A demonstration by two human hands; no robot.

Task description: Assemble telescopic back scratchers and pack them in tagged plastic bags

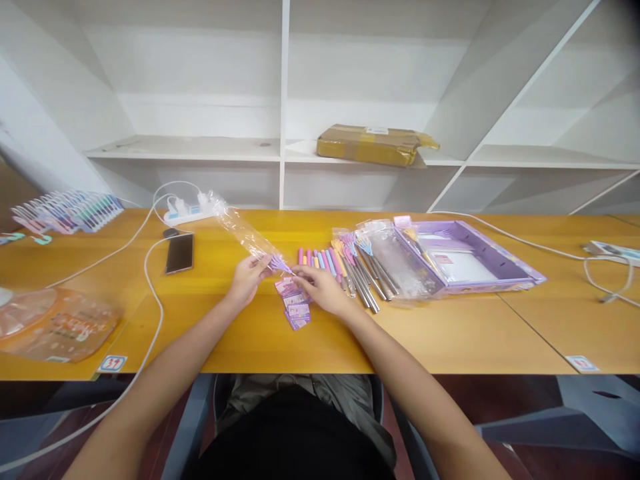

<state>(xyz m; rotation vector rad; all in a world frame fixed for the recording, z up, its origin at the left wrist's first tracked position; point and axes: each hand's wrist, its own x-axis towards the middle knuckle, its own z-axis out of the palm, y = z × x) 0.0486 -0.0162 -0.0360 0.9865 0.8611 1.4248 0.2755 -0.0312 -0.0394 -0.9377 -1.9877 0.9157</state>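
My left hand (249, 278) pinches the lower end of a long clear plastic sleeve (245, 233) that slants up and left over the wooden table (450, 333). My right hand (323, 288) is closed on the small purple end of an item (281, 266) poking from the sleeve's mouth. Just below both hands lies a short stack of small purple cards (295, 308). Right of my right hand, pastel-handled sticks (325, 260) lie in a row, then several metal-handled tools (370, 280) with coloured tips.
A purple tray-like box (500, 267) with clear bags sits at the right. A phone (179, 253), a white power strip (187, 210) and cables lie at left, with an orange packet (55, 327) and a rack of pens (70, 210). A cardboard parcel (373, 145) rests on the shelf.
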